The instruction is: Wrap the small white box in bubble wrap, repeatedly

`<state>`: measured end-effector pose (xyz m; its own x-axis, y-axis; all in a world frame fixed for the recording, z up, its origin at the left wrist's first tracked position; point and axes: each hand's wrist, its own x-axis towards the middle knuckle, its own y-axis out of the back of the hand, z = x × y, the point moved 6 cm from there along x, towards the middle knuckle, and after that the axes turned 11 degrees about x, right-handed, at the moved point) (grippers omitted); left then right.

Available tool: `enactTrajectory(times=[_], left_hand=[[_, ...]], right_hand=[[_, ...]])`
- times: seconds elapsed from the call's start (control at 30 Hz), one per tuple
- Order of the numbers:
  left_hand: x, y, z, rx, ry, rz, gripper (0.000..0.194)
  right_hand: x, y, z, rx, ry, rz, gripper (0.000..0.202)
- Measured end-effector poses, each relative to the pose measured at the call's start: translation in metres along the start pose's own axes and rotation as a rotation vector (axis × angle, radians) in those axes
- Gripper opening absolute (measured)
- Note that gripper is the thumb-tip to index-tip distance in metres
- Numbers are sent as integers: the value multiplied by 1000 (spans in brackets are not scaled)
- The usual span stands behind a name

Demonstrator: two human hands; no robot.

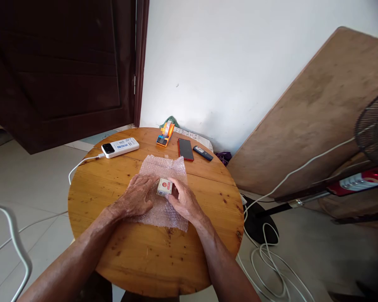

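The box (164, 187) sits mid-sheet on the bubble wrap (171, 216), atop the counter (145, 260). The right hand (185, 199) clasps its right end; the left hand (138, 193), apart, lies spread beside it. Best grip lightly, keeping the sheet flat.

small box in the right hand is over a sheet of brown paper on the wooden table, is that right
Not brown paper: the head view shows bubble wrap on the wooden table, under the small box in the right hand.
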<state>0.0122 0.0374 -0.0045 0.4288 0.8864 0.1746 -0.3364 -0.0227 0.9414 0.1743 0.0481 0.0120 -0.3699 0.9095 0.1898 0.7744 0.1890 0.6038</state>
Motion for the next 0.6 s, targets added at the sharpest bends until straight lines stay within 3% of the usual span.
enactTrajectory(times=[0.2,0.43,0.6], left_hand=[[0,-1,0,-12,0,-26,82],[0,0,-1,-17,-3,-27,80],[1,2,-1,8,15,-51,79]], right_hand=[[0,-1,1,22,13,-32,56],[-4,9,5,108,15,-80,70],[-5,18,11,181,-58,-54,60]])
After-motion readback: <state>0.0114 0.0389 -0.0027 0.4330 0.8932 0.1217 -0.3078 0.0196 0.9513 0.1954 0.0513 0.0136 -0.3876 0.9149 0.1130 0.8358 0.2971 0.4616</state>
